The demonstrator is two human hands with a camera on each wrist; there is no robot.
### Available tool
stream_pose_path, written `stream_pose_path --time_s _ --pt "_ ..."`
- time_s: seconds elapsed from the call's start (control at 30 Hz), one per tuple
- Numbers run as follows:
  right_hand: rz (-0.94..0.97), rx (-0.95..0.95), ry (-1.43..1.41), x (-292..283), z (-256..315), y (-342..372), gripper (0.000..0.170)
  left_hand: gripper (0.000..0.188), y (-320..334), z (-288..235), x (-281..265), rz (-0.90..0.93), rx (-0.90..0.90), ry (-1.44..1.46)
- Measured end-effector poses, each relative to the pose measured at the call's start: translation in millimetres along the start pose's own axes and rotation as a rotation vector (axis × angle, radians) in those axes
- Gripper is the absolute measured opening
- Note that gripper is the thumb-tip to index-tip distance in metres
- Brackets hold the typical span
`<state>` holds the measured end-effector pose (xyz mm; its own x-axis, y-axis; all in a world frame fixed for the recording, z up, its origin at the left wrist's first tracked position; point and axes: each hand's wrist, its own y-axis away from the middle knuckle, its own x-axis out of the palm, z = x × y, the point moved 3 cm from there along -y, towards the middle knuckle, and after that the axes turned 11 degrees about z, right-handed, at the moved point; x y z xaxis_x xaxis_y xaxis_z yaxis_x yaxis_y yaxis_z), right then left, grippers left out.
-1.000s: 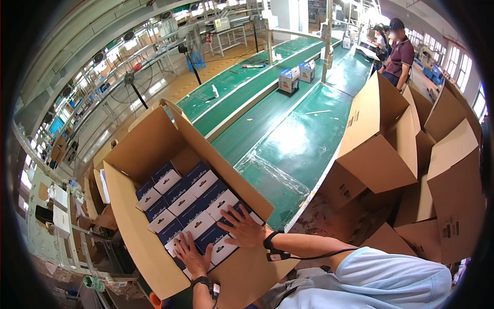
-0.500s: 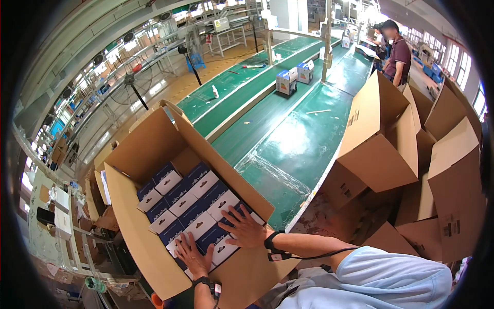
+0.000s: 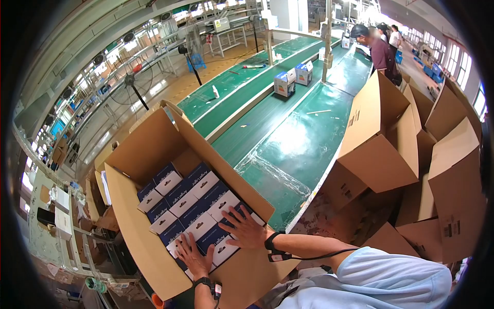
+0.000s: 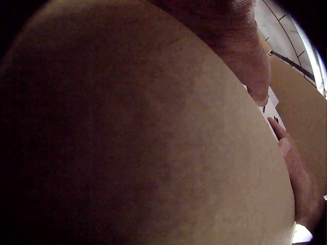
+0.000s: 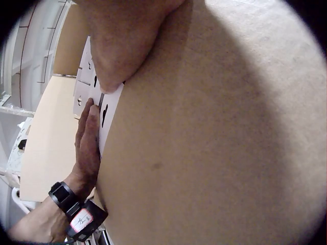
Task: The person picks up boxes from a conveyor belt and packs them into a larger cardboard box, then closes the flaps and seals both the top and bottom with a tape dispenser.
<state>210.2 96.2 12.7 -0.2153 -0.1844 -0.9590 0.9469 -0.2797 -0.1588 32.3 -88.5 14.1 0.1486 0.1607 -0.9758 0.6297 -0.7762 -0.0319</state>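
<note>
An open cardboard carton (image 3: 136,232) holds rows of small blue-and-white boxes (image 3: 199,226) with hang-hole tabs. Both hands lie on top of these boxes at the carton's near end, fingers spread. The left hand (image 3: 194,257) rests on the near left boxes; the right hand (image 3: 244,226) rests on those to its right. In the left wrist view a carton flap (image 4: 153,132) fills most of the picture, with the right hand (image 4: 301,178) beyond it. The right wrist view shows the left hand (image 5: 88,148) flat against the white tabs (image 5: 107,115), beside a brown flap (image 5: 204,143).
Open empty-looking cartons (image 3: 378,139) stand at the right. A green conveyor (image 3: 247,129) runs away behind the carton, carrying two small boxes (image 3: 284,84). A person (image 3: 380,54) stands beyond the cartons. At the left are a workbench (image 3: 38,232) and a fan (image 3: 129,80).
Both hands have stayed nearly still on the boxes. The two boxes on the conveyor have moved slightly left and nearer. The person at the far right has leaned over toward the conveyor.
</note>
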Motion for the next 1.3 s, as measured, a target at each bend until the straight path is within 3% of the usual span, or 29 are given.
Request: stream_pose_path --time_s 1.3 --pt "0.023 0.003 -0.025 -3.3 0.0 -2.0 0.07 0.106 0.1 0.7 2.1 -0.011 0.002 -0.018"
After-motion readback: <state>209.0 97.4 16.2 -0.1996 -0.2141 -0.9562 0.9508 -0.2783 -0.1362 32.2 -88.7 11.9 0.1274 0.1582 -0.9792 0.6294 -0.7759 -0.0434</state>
